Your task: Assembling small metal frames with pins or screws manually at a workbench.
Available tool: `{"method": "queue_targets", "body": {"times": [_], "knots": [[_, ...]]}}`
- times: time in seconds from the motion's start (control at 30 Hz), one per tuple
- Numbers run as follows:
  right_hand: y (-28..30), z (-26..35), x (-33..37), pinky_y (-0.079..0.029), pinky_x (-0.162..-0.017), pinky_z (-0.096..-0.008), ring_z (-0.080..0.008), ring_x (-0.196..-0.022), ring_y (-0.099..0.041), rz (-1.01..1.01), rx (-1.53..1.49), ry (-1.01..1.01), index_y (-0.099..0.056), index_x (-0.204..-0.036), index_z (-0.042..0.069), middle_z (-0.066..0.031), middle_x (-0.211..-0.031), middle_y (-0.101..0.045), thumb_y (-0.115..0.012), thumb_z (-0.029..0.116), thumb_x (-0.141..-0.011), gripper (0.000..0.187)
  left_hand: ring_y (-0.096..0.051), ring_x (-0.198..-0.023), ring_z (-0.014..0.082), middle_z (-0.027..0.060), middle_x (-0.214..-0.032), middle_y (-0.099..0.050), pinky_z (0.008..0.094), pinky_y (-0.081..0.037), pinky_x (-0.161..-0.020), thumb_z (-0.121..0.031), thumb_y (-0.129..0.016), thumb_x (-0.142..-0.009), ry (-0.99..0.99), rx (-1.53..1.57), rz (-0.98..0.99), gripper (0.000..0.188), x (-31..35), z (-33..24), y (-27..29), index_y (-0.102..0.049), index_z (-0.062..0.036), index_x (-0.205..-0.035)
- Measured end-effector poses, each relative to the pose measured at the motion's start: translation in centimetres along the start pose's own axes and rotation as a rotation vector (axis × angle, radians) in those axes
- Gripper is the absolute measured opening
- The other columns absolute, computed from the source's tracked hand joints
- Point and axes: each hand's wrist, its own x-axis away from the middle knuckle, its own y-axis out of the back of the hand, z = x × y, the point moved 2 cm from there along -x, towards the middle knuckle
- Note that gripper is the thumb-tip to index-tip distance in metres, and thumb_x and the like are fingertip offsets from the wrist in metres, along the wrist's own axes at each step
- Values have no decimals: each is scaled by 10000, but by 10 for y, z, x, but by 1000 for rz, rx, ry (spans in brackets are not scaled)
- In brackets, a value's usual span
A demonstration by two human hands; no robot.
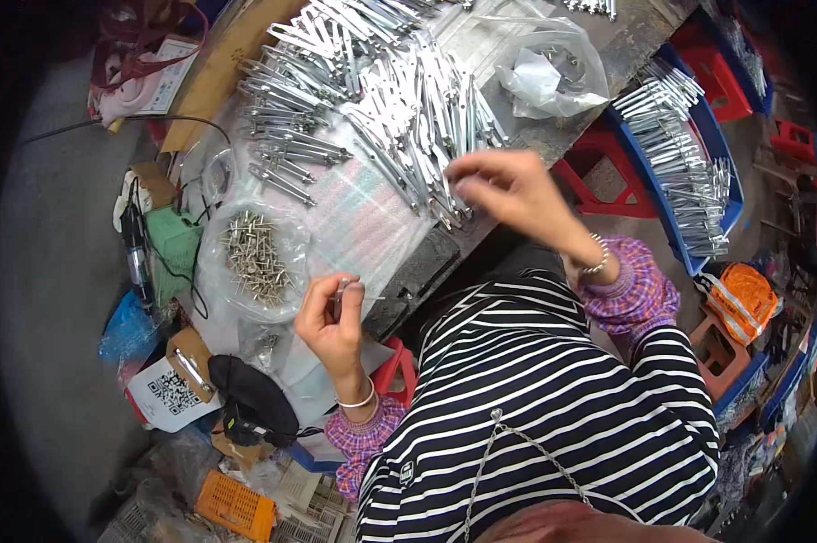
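A thin metal pin is pinched in the left hand, near bagged pins, apparently unused. Right hand half-curled near metal strips heaped on the surface, hold unclear; more strips, apparently finished, stacked in blue crate.

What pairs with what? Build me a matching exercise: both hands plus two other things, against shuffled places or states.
1. Left hand
2. Right hand
3. Fasteners
4. Long blue bin

A. Loaded with metal parts, right of the table
B. Pinching a small piece
C. In a clear bag
D. By the right edge of the strip pile

Pairs: 1-B, 2-D, 3-C, 4-A
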Motion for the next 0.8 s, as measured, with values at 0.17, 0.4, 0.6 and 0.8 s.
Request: {"method": "queue_targets", "body": {"times": [0.17, 0.4, 0.6, 0.8], "knots": [[39, -1, -50, -497, -619, -273, -167, -713, -639, -200, 297, 162, -621, -999, 5, -113, -856, -661, -601, 83, -798, 216, -431, -569, 16, -7, -720, -565, 152, -305, -500, 16, -640, -749, 22, -68, 73, 58, -12, -7, -12, -613, 16, -801], [50, -7, -114, -474, -637, -341, -320, -689, -598, -261, 655, 411, -635, -893, 4, -175, -766, -620, -619, 154, -773, 193, -442, -563, 25, 10, -696, -574, 163, -319, -495, 12, -648, -738, 3, -134, 140, 66, -17, -14, -22, -617, 22, -796], [42, -2, -61, -448, -560, -359, -319, -580, -574, -206, 724, 138, -637, -792, -5, -150, -632, -593, -645, 251, -777, 256, -424, -565, 7, -25, -692, -556, 155, -305, -501, 4, -647, -755, 44, -142, 156, 65, -17, 1, -16, -624, 12, -816], [34, -24, -53, -460, -540, -336, -272, -522, -580, -225, 770, -43, -628, -718, -21, -144, -567, -583, -690, 381, -733, 407, -436, -574, 9, -20, -704, -569, 156, -314, -507, 5, -652, -755, 6, -65, 198, 77, -18, 0, -26, -624, 17, -826]]}}
